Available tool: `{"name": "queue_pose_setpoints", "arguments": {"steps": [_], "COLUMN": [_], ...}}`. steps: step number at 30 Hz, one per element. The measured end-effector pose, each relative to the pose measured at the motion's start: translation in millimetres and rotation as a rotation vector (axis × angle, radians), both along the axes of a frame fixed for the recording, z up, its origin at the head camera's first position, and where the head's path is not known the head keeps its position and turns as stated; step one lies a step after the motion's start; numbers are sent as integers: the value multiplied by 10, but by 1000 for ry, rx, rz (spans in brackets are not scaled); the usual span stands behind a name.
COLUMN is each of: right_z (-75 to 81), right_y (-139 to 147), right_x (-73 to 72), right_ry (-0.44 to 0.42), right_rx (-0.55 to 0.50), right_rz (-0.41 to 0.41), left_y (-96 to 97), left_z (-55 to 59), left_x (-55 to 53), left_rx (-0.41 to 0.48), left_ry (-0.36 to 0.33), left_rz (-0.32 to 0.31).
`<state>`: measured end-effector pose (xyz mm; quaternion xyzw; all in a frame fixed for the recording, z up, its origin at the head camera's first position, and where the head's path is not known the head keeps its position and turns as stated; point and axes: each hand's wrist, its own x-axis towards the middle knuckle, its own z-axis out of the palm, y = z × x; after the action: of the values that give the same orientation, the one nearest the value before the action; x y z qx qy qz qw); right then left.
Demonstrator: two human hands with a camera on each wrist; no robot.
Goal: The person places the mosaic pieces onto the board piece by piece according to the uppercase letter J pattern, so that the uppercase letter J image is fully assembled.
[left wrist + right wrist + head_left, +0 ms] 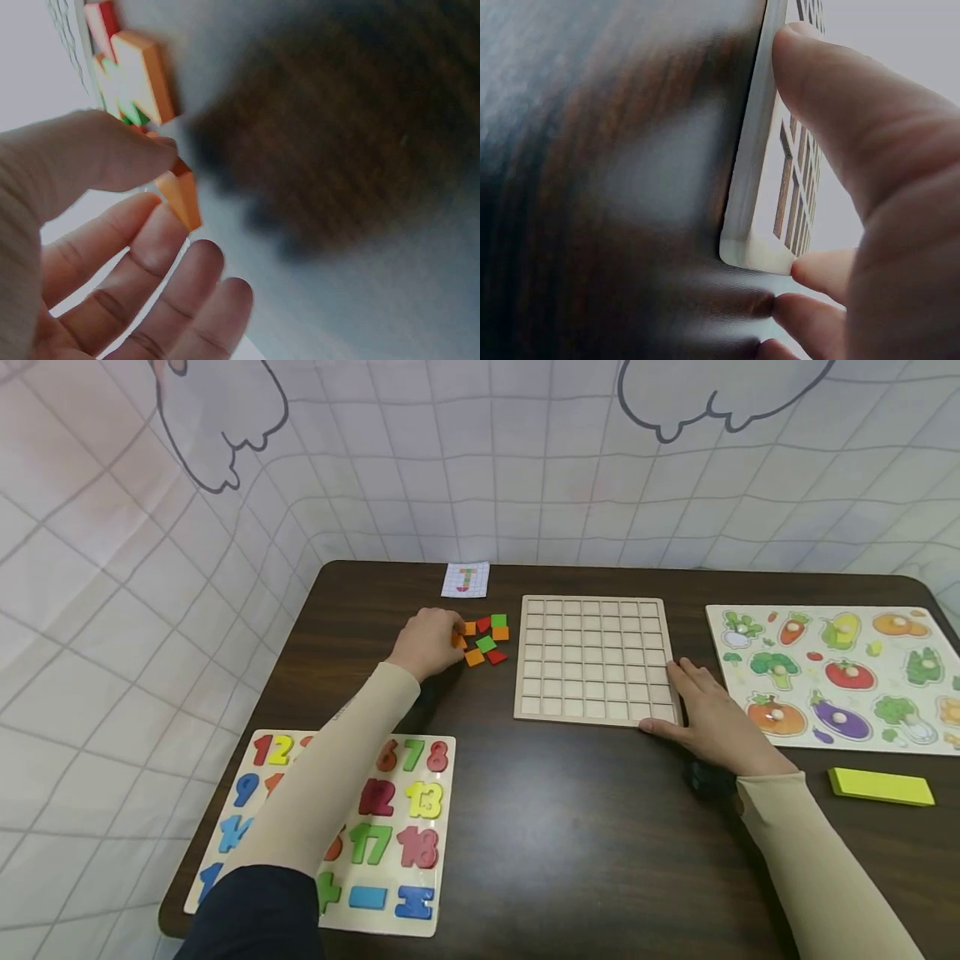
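My left hand (pixel 429 643) is at the left side of a small group of coloured square blocks. In the left wrist view, its thumb and fingertips pinch an orange block (pixel 180 196), while the other fingers stay loosely spread. Another orange block (pixel 144 75) lies just beyond the thumb, with red and green ones behind it. My right hand (pixel 708 718) rests at the front right corner of a pale wooden grid board (pixel 592 722). Its thumb lies on the front edge and its relaxed fingers touch the right side.
A small pattern card (pixel 466 580) lies at the far edge, behind the blocks. The number puzzle (pixel 444 827) is at the front left, partly under my left arm. To the right are a vegetable puzzle (pixel 813 683) and a yellow rectangular pad (pixel 882 786).
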<state>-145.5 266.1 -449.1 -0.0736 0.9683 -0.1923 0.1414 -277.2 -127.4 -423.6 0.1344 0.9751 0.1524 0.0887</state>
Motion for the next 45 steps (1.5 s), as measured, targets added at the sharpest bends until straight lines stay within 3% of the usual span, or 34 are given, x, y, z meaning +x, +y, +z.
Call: {"name": "queue_pose_setpoints", "arguments": {"steps": [4,9,21,28,36,45], "right_z": [5,15,-28,-72,-39,-44], "right_y": [23,40,4,15,15,24], "right_x": [1,-9,35,35,31,31], "right_ry": [13,25,64,75,91,79], "right_rx": [-3,-10,-46,-46,-40,-42], "right_rz": [-1,-1,-8,-29,-29,-28], "left_y": [57,268,1162,1504,1569,1545], "left_z": [46,94,73,10,32,33], "left_x": [-46,-129,-262,-323,-376,-384], "left_rx": [43,71,137,110,66,-4], "left_ry": [32,34,4,2,44,11], "left_rz": [-52,-131,-267,-297,-315,-272]}}
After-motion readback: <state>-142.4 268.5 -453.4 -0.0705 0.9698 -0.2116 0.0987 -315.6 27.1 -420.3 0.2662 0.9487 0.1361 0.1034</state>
